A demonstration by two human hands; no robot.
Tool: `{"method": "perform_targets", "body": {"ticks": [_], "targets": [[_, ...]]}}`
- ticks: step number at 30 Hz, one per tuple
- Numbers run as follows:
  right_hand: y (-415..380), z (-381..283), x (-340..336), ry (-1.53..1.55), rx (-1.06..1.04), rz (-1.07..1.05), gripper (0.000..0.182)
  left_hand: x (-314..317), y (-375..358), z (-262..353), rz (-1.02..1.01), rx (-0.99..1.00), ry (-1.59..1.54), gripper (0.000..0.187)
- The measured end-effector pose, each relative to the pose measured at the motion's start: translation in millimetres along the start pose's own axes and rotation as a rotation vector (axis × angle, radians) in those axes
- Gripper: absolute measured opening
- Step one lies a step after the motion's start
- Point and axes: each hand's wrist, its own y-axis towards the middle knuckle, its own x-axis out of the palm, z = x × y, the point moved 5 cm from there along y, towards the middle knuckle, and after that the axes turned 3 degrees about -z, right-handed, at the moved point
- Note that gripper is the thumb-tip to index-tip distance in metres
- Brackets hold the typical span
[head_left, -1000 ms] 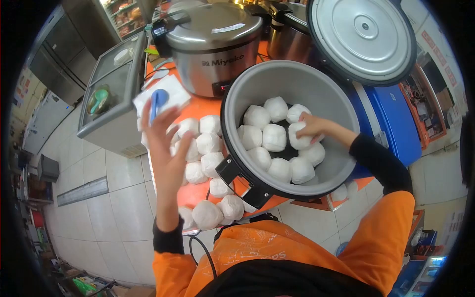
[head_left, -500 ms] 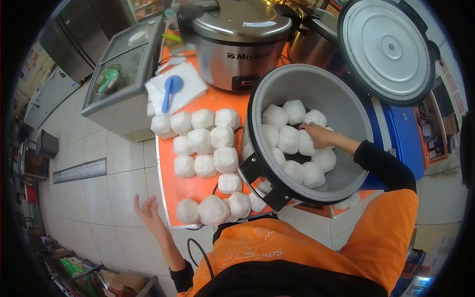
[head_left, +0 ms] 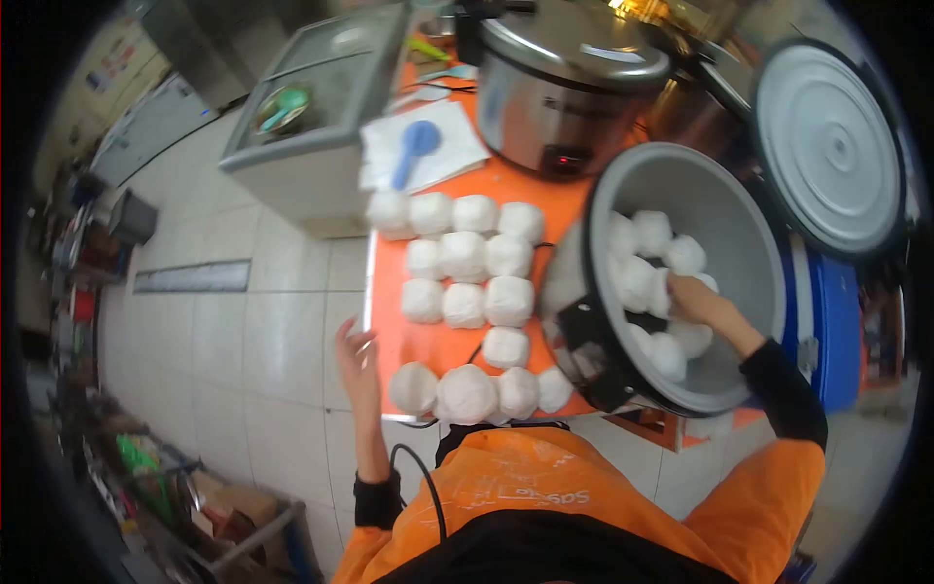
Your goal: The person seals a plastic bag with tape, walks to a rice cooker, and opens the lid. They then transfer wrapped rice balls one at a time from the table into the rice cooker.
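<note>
With the cooker's lid [head_left: 827,146] tipped back, apparently giving access, the right hand [head_left: 702,300] touches white bundles [head_left: 637,284] inside the cooker [head_left: 730,214], its grip unclear, while the left hand [head_left: 358,355], loosely open, hangs beside the desk [head_left: 443,346], outer bundles [head_left: 465,255] between both.

The way into the cooker pot [head_left: 744,243] is left open from above, its mouth uncovered. Sideways passage is blocked by the raised lid [head_left: 832,146] and the closed cooker [head_left: 564,97] beside it.
</note>
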Motion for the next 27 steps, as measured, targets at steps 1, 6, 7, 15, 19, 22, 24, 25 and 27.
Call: {"method": "perform_targets", "body": {"ticks": [1,6,7,15,19,22,24,25,27], "targets": [[-1,-10,-20,0.11,0.019,-0.126,0.037,2,14,-2,-0.042,0.027,0.021,0.031],[-27,-87,-153,0.393,0.018,0.089,0.02,33,158,-61,-0.093,0.083,-0.022,0.04],[-32,-105,-169,0.441,-0.041,0.199,0.021,48,202,-93,0.009,0.102,-0.031,0.044],[-74,-214,-204,0.556,-0.166,0.408,0.019,93,278,-102,-0.198,-0.435,-0.111,0.065],[-69,-212,-208,0.552,-0.252,0.537,0.017,99,276,-114,-0.035,-0.366,-0.201,0.053],[-60,-186,-216,0.755,-0.213,0.613,0.015,93,270,-118,0.099,-0.205,-0.362,0.056],[-61,-174,-214,0.899,-0.204,0.602,0.016,83,234,-60,0.039,-0.058,-0.429,0.06],[-60,-171,-212,0.976,-0.205,0.563,0.016,83,210,-22,-0.054,0.028,-0.487,0.063],[-52,-171,-201,1.005,-0.34,0.477,0.019,97,147,68,-0.313,0.152,-0.63,0.063]]}}
